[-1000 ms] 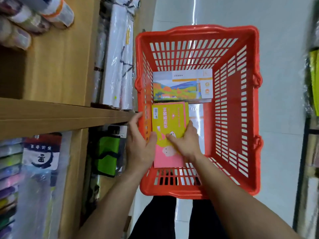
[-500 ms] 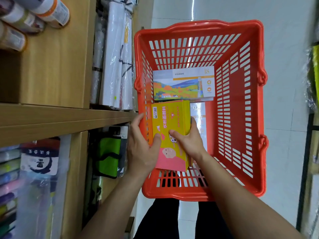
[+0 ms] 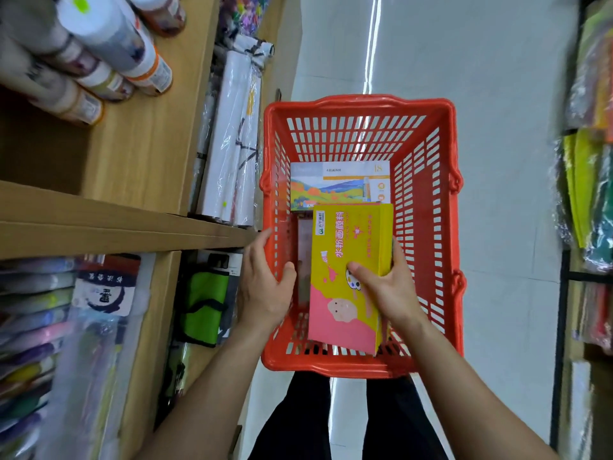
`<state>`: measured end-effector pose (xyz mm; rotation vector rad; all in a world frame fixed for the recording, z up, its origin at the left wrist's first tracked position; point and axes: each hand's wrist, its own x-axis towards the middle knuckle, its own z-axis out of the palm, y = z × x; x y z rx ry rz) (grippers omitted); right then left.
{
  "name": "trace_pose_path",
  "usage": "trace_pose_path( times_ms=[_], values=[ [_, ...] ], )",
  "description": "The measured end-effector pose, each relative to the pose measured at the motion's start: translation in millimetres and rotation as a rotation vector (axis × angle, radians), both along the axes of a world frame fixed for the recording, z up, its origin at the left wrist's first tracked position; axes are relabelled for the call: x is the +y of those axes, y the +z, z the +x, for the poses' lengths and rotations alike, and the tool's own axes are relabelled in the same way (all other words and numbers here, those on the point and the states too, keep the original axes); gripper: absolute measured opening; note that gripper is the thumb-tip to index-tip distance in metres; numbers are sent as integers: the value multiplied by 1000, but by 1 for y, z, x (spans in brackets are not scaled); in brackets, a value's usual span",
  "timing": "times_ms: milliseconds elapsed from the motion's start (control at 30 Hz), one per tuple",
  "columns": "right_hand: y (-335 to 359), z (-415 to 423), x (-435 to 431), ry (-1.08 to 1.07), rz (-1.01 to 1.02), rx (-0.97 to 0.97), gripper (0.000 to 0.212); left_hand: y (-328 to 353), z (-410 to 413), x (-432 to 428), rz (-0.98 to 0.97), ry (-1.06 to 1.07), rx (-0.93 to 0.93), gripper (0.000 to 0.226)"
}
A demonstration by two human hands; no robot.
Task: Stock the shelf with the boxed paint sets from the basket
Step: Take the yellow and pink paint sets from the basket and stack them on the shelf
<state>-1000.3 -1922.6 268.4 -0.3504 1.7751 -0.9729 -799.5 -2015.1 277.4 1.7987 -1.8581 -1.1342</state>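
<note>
A red plastic basket (image 3: 428, 207) stands on the floor in front of me. My right hand (image 3: 384, 287) grips a yellow and pink boxed paint set (image 3: 345, 250), lifted and tilted above the basket's inside. My left hand (image 3: 265, 280) holds the basket's left wall, thumb inside, fingers outside. A white box with a landscape picture (image 3: 335, 184) lies flat at the basket's far end. Another pale box (image 3: 303, 260) lies on the basket floor, partly hidden under the lifted one.
A wooden shelf unit (image 3: 109, 227) runs along the left, with paper rolls (image 3: 99, 58) on top, wrapped white canvases (image 3: 232, 144) beside the basket, a green case (image 3: 204, 303) and bagged goods (image 3: 39, 327) below. Wrapped coloured stock (image 3: 587, 194) lines the right. Glossy floor lies between.
The yellow and pink box has risen out of the basket and shifted right in my right hand. My left hand let go of it and now holds the basket wall.
</note>
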Motion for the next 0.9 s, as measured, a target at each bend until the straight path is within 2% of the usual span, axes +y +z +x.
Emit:
trace_pose_path(
  times_ms=[200,367,500,633,733,900],
  values=[
    [57,-20,6,-28,-45,-11,72,18,8,8,72,-140,-153,80],
    [106,-25,8,14,-99,-8,66,61,13,27,45,-55,-169,67],
    [156,-24,8,93,-155,-33,64,124,1,44,43,18,58,74],
    [213,-21,3,240,-244,-97,67,176,-12,73,129,-36,335,62],
    [254,-17,-2,369,-317,-165,66,214,-13,99,160,132,545,76],
    [315,0,-8,599,-397,-320,58,279,-10,149,-22,392,714,95]
  ],
)
